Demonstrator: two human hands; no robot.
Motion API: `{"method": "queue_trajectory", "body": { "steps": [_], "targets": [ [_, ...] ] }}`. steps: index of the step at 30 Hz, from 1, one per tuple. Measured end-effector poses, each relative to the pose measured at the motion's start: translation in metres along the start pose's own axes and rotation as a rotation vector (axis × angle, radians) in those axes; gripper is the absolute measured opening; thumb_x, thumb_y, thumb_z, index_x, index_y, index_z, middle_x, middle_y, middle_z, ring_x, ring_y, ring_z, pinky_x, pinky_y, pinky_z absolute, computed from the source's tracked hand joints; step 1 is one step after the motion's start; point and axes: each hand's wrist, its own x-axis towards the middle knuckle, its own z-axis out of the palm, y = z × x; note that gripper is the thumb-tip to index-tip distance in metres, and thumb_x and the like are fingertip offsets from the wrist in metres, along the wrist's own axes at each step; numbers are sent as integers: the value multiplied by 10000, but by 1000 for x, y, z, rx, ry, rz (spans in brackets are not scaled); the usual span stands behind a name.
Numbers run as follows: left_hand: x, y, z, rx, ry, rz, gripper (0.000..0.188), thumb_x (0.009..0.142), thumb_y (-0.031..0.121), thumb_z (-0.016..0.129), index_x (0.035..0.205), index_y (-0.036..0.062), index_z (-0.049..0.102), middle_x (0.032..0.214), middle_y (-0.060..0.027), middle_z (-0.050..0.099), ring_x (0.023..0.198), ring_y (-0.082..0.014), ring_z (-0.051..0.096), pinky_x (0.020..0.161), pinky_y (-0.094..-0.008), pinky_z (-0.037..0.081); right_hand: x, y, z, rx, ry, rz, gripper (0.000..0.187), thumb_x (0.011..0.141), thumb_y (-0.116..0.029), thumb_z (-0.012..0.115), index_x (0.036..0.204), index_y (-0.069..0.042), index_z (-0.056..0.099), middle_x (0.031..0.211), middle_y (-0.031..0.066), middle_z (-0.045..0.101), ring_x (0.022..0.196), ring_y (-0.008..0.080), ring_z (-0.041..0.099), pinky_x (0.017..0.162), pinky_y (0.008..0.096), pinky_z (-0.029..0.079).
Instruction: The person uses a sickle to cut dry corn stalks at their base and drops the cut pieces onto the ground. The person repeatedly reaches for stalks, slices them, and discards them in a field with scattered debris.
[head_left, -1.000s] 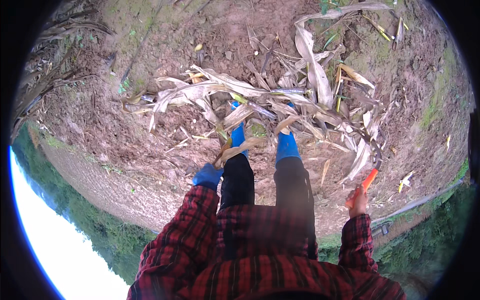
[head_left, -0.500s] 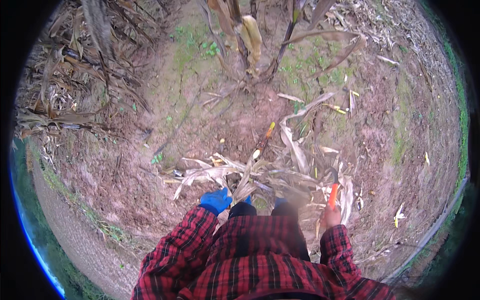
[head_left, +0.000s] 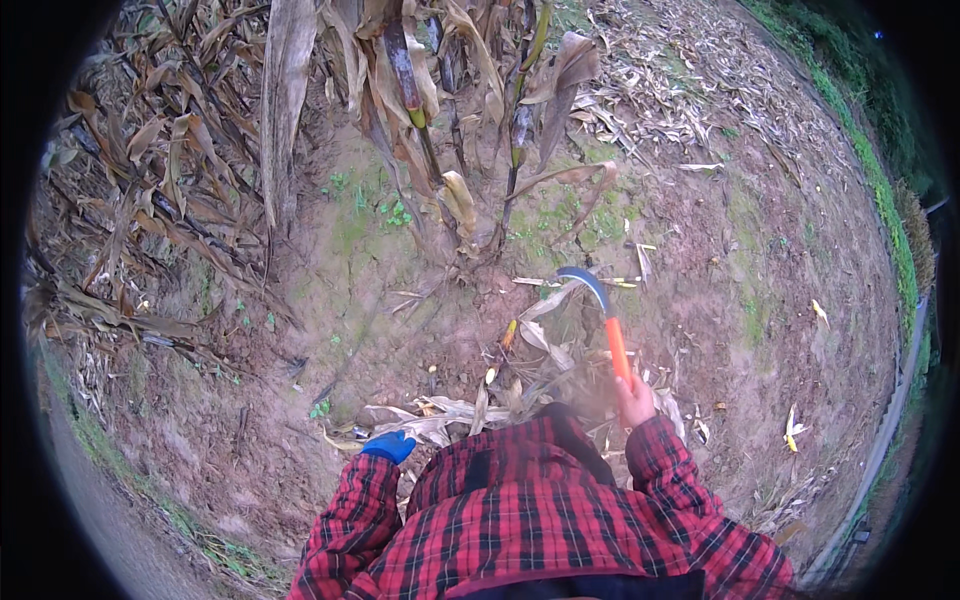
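Well, from where I'm standing, the person's bare right hand (head_left: 634,402) is clamping round the orange handle of a sickle (head_left: 614,338). Its curved blade (head_left: 596,285) is hooking out to the left, on the near right side of a clump of dry standing stalks (head_left: 459,200). The left hand (head_left: 390,447), wearing a blue glove, is hanging low near pale dry leaves (head_left: 450,408); I can't tell whether its fingers are closing on anything. Red plaid sleeves (head_left: 350,520) are covering both arms. More dried stalks (head_left: 185,225) are crowding the left side, and leaf litter (head_left: 690,90) is lying scattered beyond.
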Motion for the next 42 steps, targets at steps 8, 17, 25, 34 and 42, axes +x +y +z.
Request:
{"method": "queue_trajectory", "body": {
  "steps": [8, 17, 25, 34, 42],
  "targets": [
    [-63, 182, -133, -71, 420, 144, 584, 847, 514, 371, 1257, 104, 447, 1205, -146, 512, 1079, -311, 505, 949, -416, 348, 110, -164, 25, -178, 220, -623, 215, 873, -219, 515, 963, -31, 461, 633, 202, 544, 597, 367, 573, 519, 427, 426],
    [-136, 370, -285, 542, 1319, 459, 492, 840, 359, 483, 1285, 157, 424, 1314, -63, 426, 1202, -239, 401, 1013, -420, 255, 219, -265, 34, 452, -505, -241, 189, 907, -273, 480, 907, -97, 413, 619, -4, 443, 421, 89, 417, 360, 249, 377],
    [-210, 460, -487, 1591, 1599, 96, 676, 719, 355, 605, 1320, 192, 340, 1271, -79, 455, 1211, -213, 399, 1006, -380, 284, 179, -228, -20, 501, -816, -180, 197, 919, -269, 447, 936, -81, 389, 619, 0, 424, 428, 87, 419, 357, 251, 381],
    [-205, 451, -480, 1286, 1383, 271, 108, 607, 196, 611, 575, 94, 616, 573, -100, 567, 565, -267, 574, 513, -348, 441, 190, -245, -38, 571, -1014, -31, 218, 903, -274, 472, 863, -78, 385, 587, -1, 420, 426, 93, 413, 366, 254, 378],
    [-215, 380, -448, 1249, 1399, 410, 258, 676, 382, 651, 576, 176, 533, 572, -39, 525, 546, -219, 529, 503, -336, 387, 156, -211, -56, 416, -1045, -113, 185, 922, -243, 427, 870, -75, 370, 563, -2, 403, 390, 92, 387, 357, 241, 358]
  ]
}}
